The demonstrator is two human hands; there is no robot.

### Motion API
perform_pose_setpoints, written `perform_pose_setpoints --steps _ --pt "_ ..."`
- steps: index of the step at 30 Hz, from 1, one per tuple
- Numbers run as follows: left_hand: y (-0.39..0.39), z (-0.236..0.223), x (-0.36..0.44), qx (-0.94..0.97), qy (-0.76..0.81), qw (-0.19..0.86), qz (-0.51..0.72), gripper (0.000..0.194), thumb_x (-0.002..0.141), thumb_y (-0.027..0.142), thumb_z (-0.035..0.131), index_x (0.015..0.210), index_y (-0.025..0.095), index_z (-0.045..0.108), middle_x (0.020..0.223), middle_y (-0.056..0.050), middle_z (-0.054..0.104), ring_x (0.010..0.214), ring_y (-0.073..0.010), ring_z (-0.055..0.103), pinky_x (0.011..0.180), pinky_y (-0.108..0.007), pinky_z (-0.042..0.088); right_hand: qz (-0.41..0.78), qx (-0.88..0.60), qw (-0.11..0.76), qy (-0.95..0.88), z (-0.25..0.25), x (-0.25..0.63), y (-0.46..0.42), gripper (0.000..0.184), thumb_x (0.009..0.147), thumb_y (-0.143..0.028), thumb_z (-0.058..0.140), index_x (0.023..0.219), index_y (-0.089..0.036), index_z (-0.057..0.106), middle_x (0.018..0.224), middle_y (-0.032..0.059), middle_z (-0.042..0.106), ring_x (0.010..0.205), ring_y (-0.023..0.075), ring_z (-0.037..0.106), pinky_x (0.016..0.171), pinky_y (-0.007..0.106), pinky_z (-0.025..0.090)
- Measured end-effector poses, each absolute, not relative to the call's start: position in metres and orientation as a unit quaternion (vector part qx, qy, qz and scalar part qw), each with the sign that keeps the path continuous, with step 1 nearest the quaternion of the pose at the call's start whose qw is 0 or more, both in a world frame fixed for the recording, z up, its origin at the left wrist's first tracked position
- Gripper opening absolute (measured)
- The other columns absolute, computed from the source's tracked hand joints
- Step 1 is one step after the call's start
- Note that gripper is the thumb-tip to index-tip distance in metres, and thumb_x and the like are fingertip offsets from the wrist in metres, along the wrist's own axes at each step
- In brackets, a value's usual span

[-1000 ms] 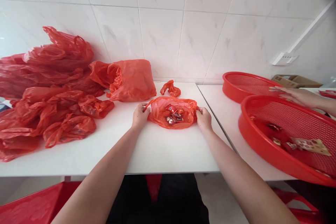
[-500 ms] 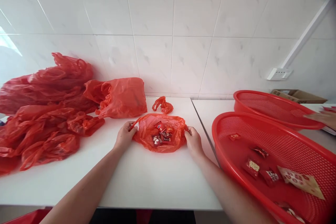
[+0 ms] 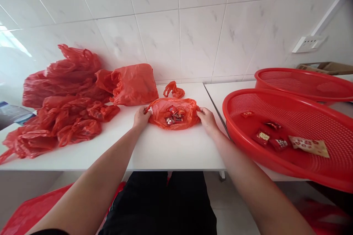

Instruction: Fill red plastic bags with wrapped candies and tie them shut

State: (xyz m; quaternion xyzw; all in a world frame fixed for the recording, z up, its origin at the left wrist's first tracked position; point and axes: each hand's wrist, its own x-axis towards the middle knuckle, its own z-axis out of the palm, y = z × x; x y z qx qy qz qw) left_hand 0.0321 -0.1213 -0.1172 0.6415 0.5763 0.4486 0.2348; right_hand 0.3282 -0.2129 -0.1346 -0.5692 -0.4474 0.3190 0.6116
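Note:
A thin red plastic bag [image 3: 160, 122] lies on the white table with its mouth spread wide. My left hand [image 3: 141, 117] pinches the bag's left edge, and my right hand [image 3: 207, 118] pinches the right edge. Several small wrapped snack packets [image 3: 174, 116] in dark red and red rest inside it. Just behind the bag sits a small crumpled red bag [image 3: 174, 90]. To the right, a large red perforated basket [image 3: 234, 125] contains several small packets and a beige packet [image 3: 309, 145].
Crumpled red bags [image 3: 63, 80] pile up on the left, beside a filled-out red bag [image 3: 135, 84] near the tiled wall. A second red basket [image 3: 289, 77] stands behind the first. A cardboard box [image 3: 331, 68] is at the far right, below a wall socket [image 3: 308, 44].
The view has tilted downward, showing my legs and the table's front edge. Both hands keep hold of the bag. Another person's hand at the far basket is out of view now.

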Motion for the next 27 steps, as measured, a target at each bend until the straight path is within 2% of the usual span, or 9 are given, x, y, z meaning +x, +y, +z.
perform_pose_setpoints --steps 7,15,23,27 --pt "-0.12 -0.118 0.029 0.636 0.567 0.252 0.458 0.026 0.073 0.033 0.052 0.091 0.017 0.062 0.073 -0.003 0.067 0.07 -0.0179 0.061 0.067 -0.027 0.042 0.318 -0.581 0.597 -0.452 -0.132 0.326 -0.212 0.03 0.07 -0.033 0.054 0.094 -0.017 0.064 0.085 0.0038 0.069 0.077 0.0178 0.061 0.068 0.029 0.046" --pt "-0.128 -0.111 0.026 0.611 0.549 0.291 0.491 0.025 0.072 0.039 0.056 0.084 0.018 0.061 0.069 -0.001 0.064 0.066 -0.0167 0.058 0.063 -0.026 0.043 0.29 -0.597 0.593 -0.456 -0.128 0.318 -0.219 0.024 0.074 -0.031 0.051 0.089 -0.017 0.062 0.081 0.0026 0.067 0.073 0.0185 0.059 0.063 0.027 0.044" --pt "-0.131 -0.104 0.02 0.562 0.547 0.331 0.524 0.031 0.073 0.046 0.058 0.088 0.018 0.059 0.062 0.001 0.057 0.058 -0.0144 0.052 0.055 -0.024 0.042 0.347 -0.592 0.6 -0.412 -0.12 0.314 -0.224 0.029 0.081 -0.04 0.05 0.101 -0.021 0.06 0.1 0.0058 0.067 0.087 0.022 0.062 0.071 0.029 0.049" --pt "-0.134 -0.102 0.021 0.555 0.551 0.385 0.49 0.033 0.074 0.049 0.059 0.089 0.02 0.06 0.066 0.001 0.06 0.057 -0.0142 0.053 0.054 -0.023 0.043 0.316 -0.623 0.584 -0.413 -0.118 0.31 -0.219 0.03 0.081 -0.042 0.051 0.101 -0.022 0.062 0.103 0.0065 0.068 0.092 0.0229 0.062 0.075 0.03 0.049"
